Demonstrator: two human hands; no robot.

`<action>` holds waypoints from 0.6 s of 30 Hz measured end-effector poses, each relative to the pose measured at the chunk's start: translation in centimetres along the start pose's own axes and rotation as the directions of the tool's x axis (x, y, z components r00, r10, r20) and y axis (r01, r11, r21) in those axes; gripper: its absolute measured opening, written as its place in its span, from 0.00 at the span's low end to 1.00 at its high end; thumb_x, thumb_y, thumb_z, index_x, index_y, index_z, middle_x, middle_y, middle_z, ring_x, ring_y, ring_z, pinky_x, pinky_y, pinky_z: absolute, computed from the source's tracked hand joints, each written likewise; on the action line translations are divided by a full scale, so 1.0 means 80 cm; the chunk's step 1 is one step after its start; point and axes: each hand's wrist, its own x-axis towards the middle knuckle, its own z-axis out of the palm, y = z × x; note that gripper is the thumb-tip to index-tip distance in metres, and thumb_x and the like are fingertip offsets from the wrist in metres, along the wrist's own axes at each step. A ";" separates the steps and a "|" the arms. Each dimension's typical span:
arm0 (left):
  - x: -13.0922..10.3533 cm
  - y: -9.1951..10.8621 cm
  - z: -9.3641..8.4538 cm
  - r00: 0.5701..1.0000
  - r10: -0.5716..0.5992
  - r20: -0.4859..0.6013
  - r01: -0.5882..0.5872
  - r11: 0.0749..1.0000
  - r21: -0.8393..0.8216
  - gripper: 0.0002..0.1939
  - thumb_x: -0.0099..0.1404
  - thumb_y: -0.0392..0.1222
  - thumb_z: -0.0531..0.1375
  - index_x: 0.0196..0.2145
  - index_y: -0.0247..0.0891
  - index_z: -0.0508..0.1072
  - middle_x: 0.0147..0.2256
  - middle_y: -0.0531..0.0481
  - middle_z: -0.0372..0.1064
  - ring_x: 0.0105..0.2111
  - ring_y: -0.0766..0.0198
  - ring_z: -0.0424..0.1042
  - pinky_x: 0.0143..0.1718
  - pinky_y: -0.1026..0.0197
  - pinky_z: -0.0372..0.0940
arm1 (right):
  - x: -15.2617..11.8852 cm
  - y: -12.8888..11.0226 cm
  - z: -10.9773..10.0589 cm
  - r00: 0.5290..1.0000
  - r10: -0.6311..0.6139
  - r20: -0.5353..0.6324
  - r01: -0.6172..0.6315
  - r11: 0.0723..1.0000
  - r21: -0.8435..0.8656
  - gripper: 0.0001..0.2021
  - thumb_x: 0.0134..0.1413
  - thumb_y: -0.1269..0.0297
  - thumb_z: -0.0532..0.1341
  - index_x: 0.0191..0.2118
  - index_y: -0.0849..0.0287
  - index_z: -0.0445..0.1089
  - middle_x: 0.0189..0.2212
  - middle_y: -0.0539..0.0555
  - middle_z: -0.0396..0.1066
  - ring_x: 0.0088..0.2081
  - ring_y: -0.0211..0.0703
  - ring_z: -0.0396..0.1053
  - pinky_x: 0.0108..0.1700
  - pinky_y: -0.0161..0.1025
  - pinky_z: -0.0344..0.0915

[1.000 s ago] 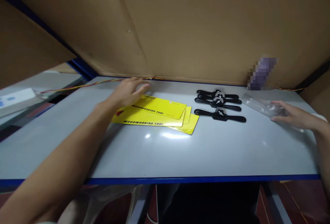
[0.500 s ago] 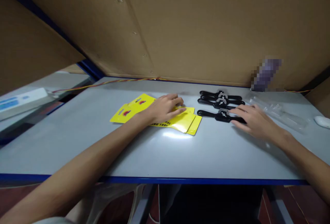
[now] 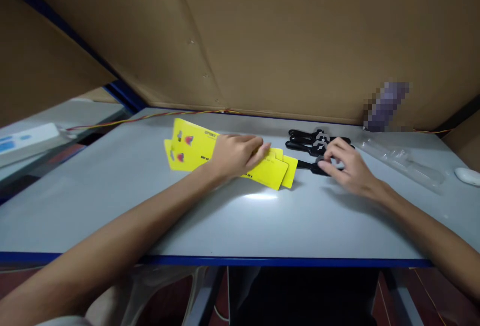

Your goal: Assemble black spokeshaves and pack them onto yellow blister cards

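My left hand (image 3: 236, 156) is closed on a yellow printed card (image 3: 197, 138), raised and slanted over other yellow cards (image 3: 290, 172) on the table. Large letters on it are partly covered by my hand. My right hand (image 3: 352, 166) is closed in a pinch over the middle of the nearest black spokeshave (image 3: 305, 165), its fingertips at the blade part. The right handle of that spokeshave is mostly hidden by my fingers. Behind it lie several more black spokeshaves (image 3: 307, 146) with grey metal blades, side by side.
Clear plastic blister shells (image 3: 405, 163) lie right of the spokeshaves, with a white rounded object (image 3: 467, 176) at the far right. A red and yellow wire (image 3: 165, 117) runs along the back edge by the cardboard wall (image 3: 281, 41). A white box (image 3: 30, 141) stands at left.
My left hand has lifted and turned the top yellow card. My right hand has moved left from the nearest spokeshave's right handle to its middle, with fingers drawn into a pinch.
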 end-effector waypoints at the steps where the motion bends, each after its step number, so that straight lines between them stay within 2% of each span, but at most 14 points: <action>1: -0.001 0.005 -0.001 0.997 -0.016 -0.078 0.014 1.000 -0.026 0.23 0.68 0.57 0.54 0.20 0.44 0.66 0.20 0.48 0.60 0.23 0.58 0.60 0.31 0.56 0.54 | -0.002 -0.011 0.006 0.998 -0.003 0.056 0.000 0.998 0.066 0.11 0.64 0.53 0.59 0.36 0.54 0.63 0.42 0.56 0.70 0.37 0.45 0.67 0.39 0.45 0.66; 2: -0.003 0.011 0.000 0.991 -0.015 -0.132 0.008 0.999 -0.054 0.22 0.66 0.57 0.55 0.20 0.44 0.65 0.20 0.49 0.60 0.24 0.58 0.60 0.32 0.55 0.55 | -0.003 -0.022 0.013 0.994 0.017 0.107 -0.030 0.992 0.123 0.12 0.62 0.51 0.61 0.41 0.54 0.64 0.46 0.57 0.71 0.37 0.44 0.68 0.38 0.44 0.67; 4: -0.010 0.025 0.010 0.986 0.042 -0.164 -0.059 0.993 -0.102 0.20 0.66 0.57 0.57 0.21 0.44 0.66 0.21 0.49 0.62 0.24 0.59 0.60 0.33 0.54 0.54 | -0.003 -0.043 0.030 0.975 0.076 0.206 -0.118 0.973 0.196 0.24 0.58 0.51 0.65 0.55 0.54 0.62 0.51 0.59 0.71 0.34 0.42 0.68 0.35 0.43 0.68; 6: -0.021 0.041 0.028 0.970 0.174 -0.168 -0.198 0.971 -0.137 0.20 0.67 0.56 0.56 0.22 0.44 0.67 0.21 0.49 0.63 0.23 0.60 0.59 0.31 0.54 0.54 | -0.002 -0.061 0.046 0.959 0.096 0.266 -0.158 0.961 0.226 0.32 0.55 0.55 0.67 0.62 0.55 0.58 0.49 0.58 0.74 0.35 0.43 0.70 0.37 0.42 0.68; 7: -0.027 0.050 0.038 0.946 0.252 -0.203 -0.285 0.946 -0.155 0.19 0.68 0.55 0.56 0.23 0.44 0.68 0.21 0.50 0.64 0.22 0.60 0.59 0.31 0.55 0.55 | -0.003 -0.067 0.054 0.951 0.099 0.292 -0.172 0.955 0.240 0.32 0.54 0.57 0.68 0.63 0.56 0.59 0.45 0.56 0.75 0.35 0.44 0.71 0.37 0.41 0.67; 8: -0.032 0.057 0.048 0.899 0.337 -0.278 -0.385 0.912 -0.139 0.18 0.70 0.55 0.55 0.26 0.44 0.70 0.22 0.50 0.66 0.23 0.60 0.60 0.31 0.55 0.57 | -0.003 -0.072 0.061 0.945 0.106 0.308 -0.189 0.949 0.252 0.30 0.54 0.59 0.68 0.61 0.56 0.61 0.41 0.54 0.76 0.34 0.44 0.71 0.36 0.40 0.66; 10: -0.040 0.068 0.062 0.736 0.487 -0.471 -0.580 0.812 -0.067 0.16 0.73 0.50 0.50 0.34 0.43 0.72 0.27 0.48 0.71 0.25 0.60 0.65 0.31 0.55 0.60 | -0.004 -0.076 0.070 0.935 0.125 0.332 -0.221 0.937 0.270 0.21 0.54 0.62 0.66 0.53 0.56 0.67 0.34 0.50 0.75 0.31 0.42 0.70 0.33 0.38 0.63; 11: -0.040 0.070 0.065 0.652 0.532 -0.541 -0.646 0.763 -0.029 0.15 0.74 0.49 0.49 0.38 0.42 0.72 0.30 0.47 0.73 0.29 0.59 0.69 0.32 0.55 0.63 | -0.004 -0.076 0.072 0.934 0.126 0.335 -0.226 0.934 0.277 0.14 0.55 0.64 0.65 0.48 0.56 0.69 0.32 0.49 0.74 0.30 0.40 0.68 0.33 0.37 0.62; 12: -0.039 0.069 0.065 0.586 0.559 -0.587 -0.689 0.724 0.002 0.15 0.75 0.48 0.48 0.42 0.42 0.72 0.33 0.46 0.74 0.33 0.57 0.72 0.34 0.55 0.66 | -0.005 -0.076 0.072 0.937 0.119 0.330 -0.217 0.936 0.278 0.07 0.56 0.66 0.63 0.42 0.56 0.70 0.30 0.48 0.73 0.29 0.39 0.67 0.33 0.37 0.61; 13: -0.035 0.063 0.063 0.545 0.573 -0.612 -0.710 0.704 0.026 0.15 0.74 0.49 0.48 0.44 0.42 0.71 0.37 0.45 0.75 0.38 0.55 0.74 0.38 0.53 0.68 | -0.005 -0.075 0.072 0.943 0.105 0.317 -0.197 0.942 0.272 0.02 0.57 0.69 0.61 0.37 0.56 0.69 0.30 0.48 0.72 0.29 0.38 0.66 0.33 0.37 0.61; 14: -0.029 0.053 0.059 0.533 0.571 -0.625 -0.705 0.708 0.045 0.16 0.74 0.51 0.48 0.46 0.43 0.71 0.39 0.44 0.75 0.42 0.53 0.75 0.42 0.52 0.70 | -0.005 -0.074 0.070 0.948 0.090 0.305 -0.174 0.950 0.260 0.03 0.57 0.71 0.60 0.34 0.56 0.69 0.29 0.48 0.71 0.29 0.37 0.66 0.34 0.37 0.60; 16: -0.011 0.021 0.046 0.551 0.496 -0.671 -0.606 0.791 0.087 0.18 0.72 0.56 0.50 0.46 0.43 0.72 0.42 0.44 0.76 0.46 0.52 0.75 0.49 0.49 0.69 | -0.004 -0.071 0.067 0.959 0.078 0.274 -0.142 0.965 0.222 0.06 0.59 0.72 0.58 0.32 0.57 0.69 0.28 0.49 0.70 0.29 0.37 0.65 0.35 0.37 0.59; 17: -0.002 0.000 0.039 0.595 0.376 -0.711 -0.480 0.875 0.061 0.20 0.72 0.58 0.50 0.45 0.42 0.72 0.43 0.43 0.75 0.48 0.51 0.74 0.52 0.47 0.67 | -0.004 -0.070 0.067 0.964 0.080 0.255 -0.134 0.970 0.201 0.07 0.60 0.72 0.57 0.32 0.57 0.69 0.28 0.49 0.69 0.29 0.38 0.64 0.35 0.38 0.59; 18: 0.008 -0.022 0.033 0.613 0.191 -0.766 -0.313 0.950 -0.014 0.24 0.71 0.62 0.49 0.45 0.40 0.72 0.45 0.41 0.75 0.50 0.50 0.73 0.56 0.45 0.64 | -0.003 -0.069 0.067 0.967 0.085 0.240 -0.132 0.973 0.188 0.07 0.61 0.72 0.56 0.32 0.57 0.69 0.28 0.50 0.69 0.29 0.38 0.64 0.34 0.38 0.59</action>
